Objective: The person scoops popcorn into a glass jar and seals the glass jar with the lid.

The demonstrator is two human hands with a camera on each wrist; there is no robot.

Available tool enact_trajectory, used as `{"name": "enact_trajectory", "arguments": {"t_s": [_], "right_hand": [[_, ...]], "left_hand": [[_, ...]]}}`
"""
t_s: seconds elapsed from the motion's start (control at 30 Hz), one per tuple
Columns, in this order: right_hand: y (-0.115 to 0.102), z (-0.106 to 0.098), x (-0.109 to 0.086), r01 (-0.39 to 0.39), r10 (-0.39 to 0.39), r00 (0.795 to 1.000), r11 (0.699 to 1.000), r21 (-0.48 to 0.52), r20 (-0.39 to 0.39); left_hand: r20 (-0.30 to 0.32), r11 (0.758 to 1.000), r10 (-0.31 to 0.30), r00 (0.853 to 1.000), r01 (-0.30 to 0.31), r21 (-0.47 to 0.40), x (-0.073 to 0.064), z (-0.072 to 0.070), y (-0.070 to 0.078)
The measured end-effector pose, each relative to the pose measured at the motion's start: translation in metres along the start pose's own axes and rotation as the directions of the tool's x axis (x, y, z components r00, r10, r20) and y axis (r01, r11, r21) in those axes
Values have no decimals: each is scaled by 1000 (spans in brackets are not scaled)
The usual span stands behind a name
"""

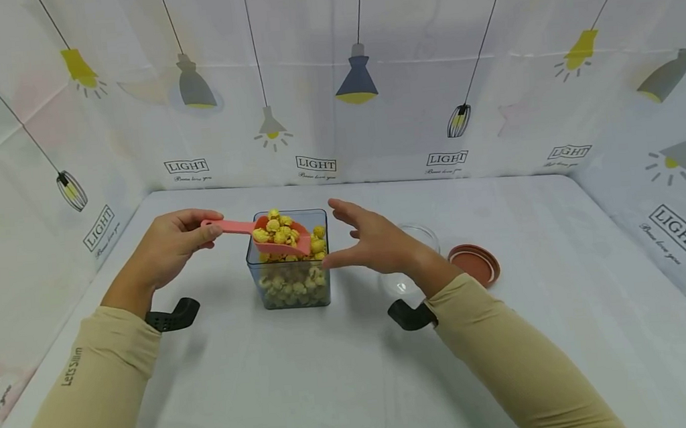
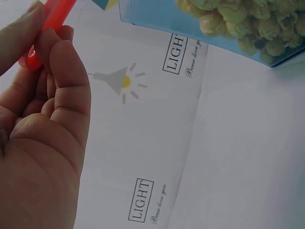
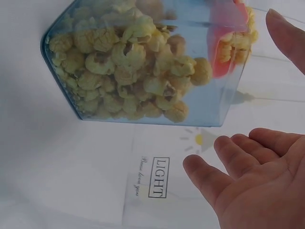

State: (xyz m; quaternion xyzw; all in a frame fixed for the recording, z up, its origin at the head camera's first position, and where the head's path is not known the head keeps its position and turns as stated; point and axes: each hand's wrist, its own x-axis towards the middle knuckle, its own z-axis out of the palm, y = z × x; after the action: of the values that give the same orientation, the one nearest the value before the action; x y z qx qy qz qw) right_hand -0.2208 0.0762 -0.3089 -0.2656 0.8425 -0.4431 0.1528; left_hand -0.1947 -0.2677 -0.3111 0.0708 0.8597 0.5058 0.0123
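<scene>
A pink scoop (image 1: 282,246) heaped with yellow popcorn is over the mouth of a clear bluish square container (image 1: 296,291). My left hand (image 1: 173,244) pinches the end of its handle (image 2: 56,14) between thumb and fingers. Popcorn (image 3: 128,67) fills much of the container, and the right wrist view shows the scoop's pink edge near the rim. My right hand (image 1: 375,241) is spread beside the container's right side, fingers apart and holding nothing. In the head view its thumb overlaps the container's edge; whether they touch I cannot tell.
Behind my right forearm stands a clear round jar (image 1: 420,235), partly hidden. A reddish-brown round lid (image 1: 474,264) lies to its right on the white tablecloth (image 1: 307,378). A printed cloth backdrop (image 1: 325,135) rises behind the table.
</scene>
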Motion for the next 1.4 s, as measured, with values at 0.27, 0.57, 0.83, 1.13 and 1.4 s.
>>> {"name": "enact_trajectory", "arguments": {"t_s": [0.27, 0.57, 0.83, 1.13, 1.4], "right_hand": [[0, -14, -15, 17, -18, 1000, 1000, -22, -12], [3, -34, -40, 57, -58, 996, 998, -18, -66], [19, -52, -68, 29, -21, 988, 998, 48, -156], [44, -67, -87, 57, -72, 968, 996, -69, -242], [59, -69, -94, -1, -4, 961, 1000, -18, -277]], "left_hand": [[-18, 999, 32, 999, -33, -41, 2, 2, 3], [-36, 994, 61, 997, -64, -83, 6, 4, 7], [-35, 995, 64, 997, -67, -80, 9, 7, 16], [-30, 992, 79, 996, -81, -94, 14, 12, 23], [-10, 985, 93, 996, -93, -143, 18, 21, 27]]}}
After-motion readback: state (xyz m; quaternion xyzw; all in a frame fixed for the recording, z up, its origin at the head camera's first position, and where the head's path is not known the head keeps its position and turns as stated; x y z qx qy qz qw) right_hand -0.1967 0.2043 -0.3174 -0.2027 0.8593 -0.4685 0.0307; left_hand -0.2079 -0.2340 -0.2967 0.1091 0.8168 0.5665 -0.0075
